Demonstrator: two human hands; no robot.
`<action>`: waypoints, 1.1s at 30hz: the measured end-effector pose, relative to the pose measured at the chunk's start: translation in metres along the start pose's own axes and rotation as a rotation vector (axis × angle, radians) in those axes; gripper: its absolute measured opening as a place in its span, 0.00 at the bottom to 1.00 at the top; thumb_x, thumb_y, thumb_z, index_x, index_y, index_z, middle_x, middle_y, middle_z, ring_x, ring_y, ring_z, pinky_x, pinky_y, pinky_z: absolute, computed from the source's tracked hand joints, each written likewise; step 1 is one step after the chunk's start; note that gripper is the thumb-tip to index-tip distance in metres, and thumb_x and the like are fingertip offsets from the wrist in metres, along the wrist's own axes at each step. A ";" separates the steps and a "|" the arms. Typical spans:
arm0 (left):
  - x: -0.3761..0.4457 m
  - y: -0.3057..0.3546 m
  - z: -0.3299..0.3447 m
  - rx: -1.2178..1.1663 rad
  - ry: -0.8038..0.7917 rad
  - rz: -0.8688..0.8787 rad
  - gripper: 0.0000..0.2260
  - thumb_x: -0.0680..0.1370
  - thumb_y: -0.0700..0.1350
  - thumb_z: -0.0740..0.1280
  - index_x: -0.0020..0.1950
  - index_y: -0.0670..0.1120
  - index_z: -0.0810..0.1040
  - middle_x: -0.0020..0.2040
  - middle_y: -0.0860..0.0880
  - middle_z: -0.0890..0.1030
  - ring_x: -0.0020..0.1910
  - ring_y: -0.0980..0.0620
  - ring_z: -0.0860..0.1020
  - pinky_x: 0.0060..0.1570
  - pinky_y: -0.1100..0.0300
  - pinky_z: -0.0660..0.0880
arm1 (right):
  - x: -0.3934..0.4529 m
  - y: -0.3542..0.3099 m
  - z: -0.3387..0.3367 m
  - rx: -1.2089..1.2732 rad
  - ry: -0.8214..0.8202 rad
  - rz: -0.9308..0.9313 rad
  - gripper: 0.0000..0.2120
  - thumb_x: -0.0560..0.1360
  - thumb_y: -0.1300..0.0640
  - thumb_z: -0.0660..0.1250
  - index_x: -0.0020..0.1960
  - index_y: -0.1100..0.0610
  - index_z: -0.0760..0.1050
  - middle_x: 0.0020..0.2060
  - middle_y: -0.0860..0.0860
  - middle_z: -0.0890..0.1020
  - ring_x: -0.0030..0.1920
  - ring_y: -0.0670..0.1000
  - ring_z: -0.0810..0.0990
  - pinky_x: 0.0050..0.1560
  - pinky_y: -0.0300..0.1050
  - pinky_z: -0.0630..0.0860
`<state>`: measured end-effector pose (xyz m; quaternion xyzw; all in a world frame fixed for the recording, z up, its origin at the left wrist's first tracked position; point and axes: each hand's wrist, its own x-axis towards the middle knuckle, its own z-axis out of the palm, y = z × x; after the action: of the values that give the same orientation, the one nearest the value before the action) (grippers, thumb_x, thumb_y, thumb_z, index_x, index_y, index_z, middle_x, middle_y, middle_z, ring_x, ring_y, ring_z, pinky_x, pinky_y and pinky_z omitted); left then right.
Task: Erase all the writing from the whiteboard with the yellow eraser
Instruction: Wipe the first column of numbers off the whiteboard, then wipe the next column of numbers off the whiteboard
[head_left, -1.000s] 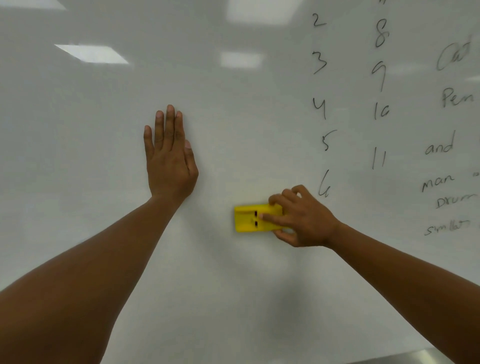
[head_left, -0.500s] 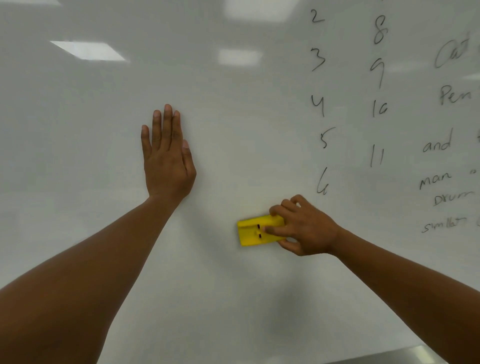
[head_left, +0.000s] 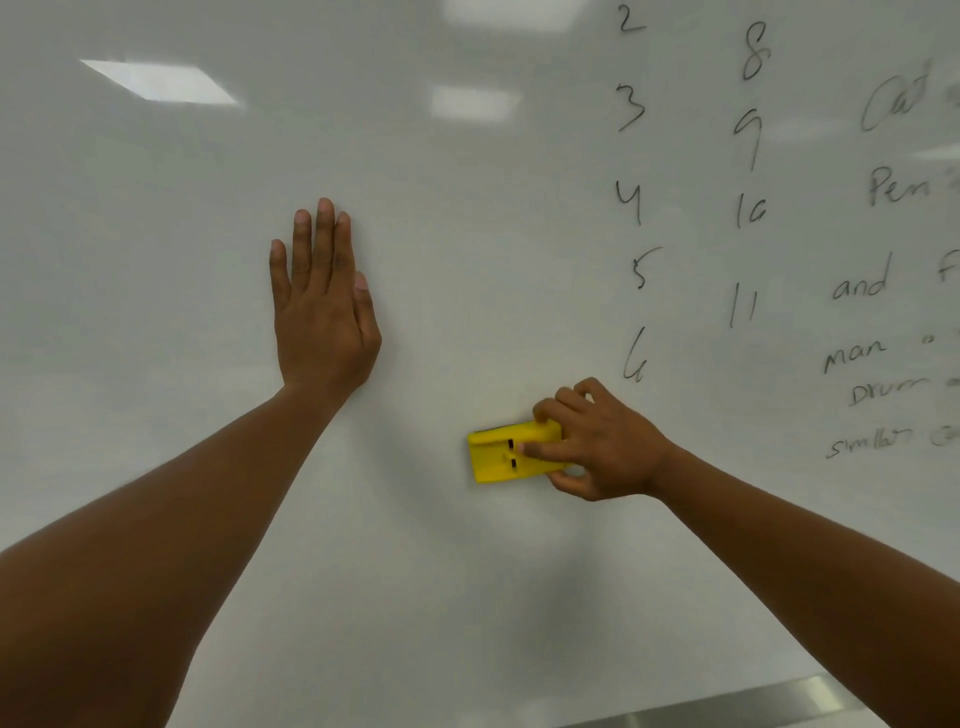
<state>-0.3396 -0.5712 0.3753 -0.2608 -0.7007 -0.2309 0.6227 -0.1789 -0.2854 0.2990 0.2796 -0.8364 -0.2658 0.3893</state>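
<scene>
Since a second ago the right hand (head_left: 602, 447) has slid the yellow eraser (head_left: 511, 452) slightly down the whiteboard (head_left: 467, 260), farther below the written 6 (head_left: 635, 358), and tipped its left end a little downward.

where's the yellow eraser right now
In the head view, the yellow eraser sits against the whiteboard, low and right of centre, gripped by the right hand, below-left of the handwritten 6.
</scene>
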 end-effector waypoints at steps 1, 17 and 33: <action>0.000 0.001 0.000 -0.002 0.000 0.001 0.25 0.85 0.44 0.49 0.83 0.43 0.50 0.83 0.44 0.52 0.82 0.45 0.48 0.80 0.48 0.42 | 0.001 0.002 -0.002 -0.005 0.030 0.044 0.17 0.71 0.47 0.67 0.60 0.47 0.78 0.52 0.56 0.78 0.47 0.56 0.74 0.49 0.52 0.69; 0.000 0.014 -0.003 0.068 -0.067 -0.018 0.26 0.83 0.43 0.47 0.81 0.38 0.50 0.82 0.39 0.51 0.82 0.41 0.48 0.78 0.42 0.37 | 0.041 0.012 -0.007 0.025 0.078 -0.141 0.18 0.74 0.47 0.63 0.63 0.46 0.77 0.50 0.55 0.77 0.45 0.56 0.74 0.47 0.52 0.69; 0.044 0.029 -0.002 0.084 -0.013 -0.031 0.26 0.83 0.44 0.49 0.81 0.38 0.53 0.82 0.41 0.53 0.82 0.44 0.48 0.78 0.47 0.35 | 0.133 0.098 -0.072 -0.194 0.470 0.192 0.24 0.74 0.43 0.65 0.68 0.48 0.75 0.49 0.57 0.79 0.46 0.58 0.76 0.45 0.51 0.68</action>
<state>-0.3233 -0.5474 0.4190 -0.2248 -0.7177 -0.2094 0.6249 -0.2189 -0.3229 0.4708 0.2143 -0.7165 -0.2344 0.6211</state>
